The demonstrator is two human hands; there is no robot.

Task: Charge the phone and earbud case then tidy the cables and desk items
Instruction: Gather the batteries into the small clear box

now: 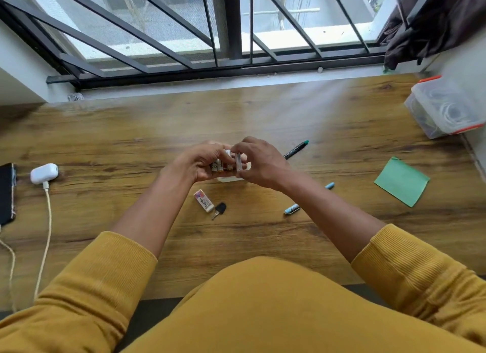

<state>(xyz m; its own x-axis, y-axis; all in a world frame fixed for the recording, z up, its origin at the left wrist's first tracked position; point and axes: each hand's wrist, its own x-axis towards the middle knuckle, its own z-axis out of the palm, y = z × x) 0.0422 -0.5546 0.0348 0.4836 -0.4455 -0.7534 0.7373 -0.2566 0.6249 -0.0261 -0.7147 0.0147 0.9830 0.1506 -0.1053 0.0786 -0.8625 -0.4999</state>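
My left hand (196,164) grips a bundle of small white batteries (220,166) above the middle of the wooden desk (342,121). My right hand (259,162) meets it from the right and pinches a thin grey piece (238,162) against the bundle. A pale flat item (226,179) lies partly hidden under both hands. At the far left a white earbud case (44,173) has a cream cable (46,221) plugged in. A dark phone (6,193) lies at the left edge beside the case.
A white eraser (204,200) and a black key (219,210) lie near the front. A black pen (295,149), a blue pen (292,209) and a green sticky pad (401,181) lie to the right. A clear lidded box (447,108) holds coiled cables at the far right.
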